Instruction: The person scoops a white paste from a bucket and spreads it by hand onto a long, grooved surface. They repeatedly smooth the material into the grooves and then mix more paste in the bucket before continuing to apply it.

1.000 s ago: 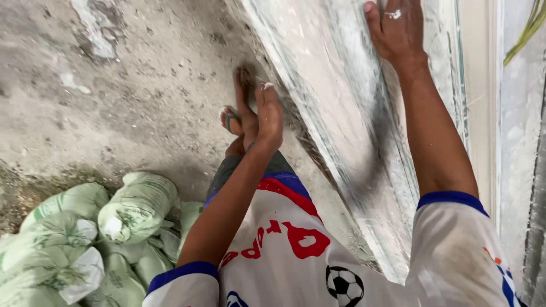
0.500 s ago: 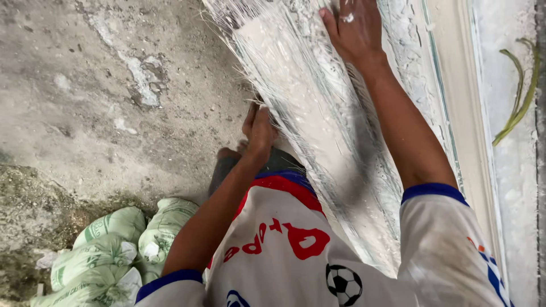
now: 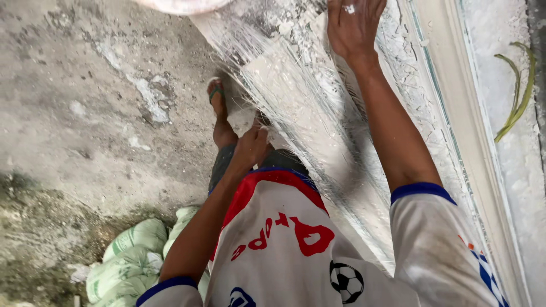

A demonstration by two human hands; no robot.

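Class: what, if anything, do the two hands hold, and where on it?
Left hand grips the wrapped panel's lower edge; right hand presses flat on its upper face.

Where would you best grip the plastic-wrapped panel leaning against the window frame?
Probably at its long free edge, from the floor side. The plastic-wrapped panel leans flat against the window frame, so only that edge is exposed. The left hand already touches it low, and the right hand presses its upper face.
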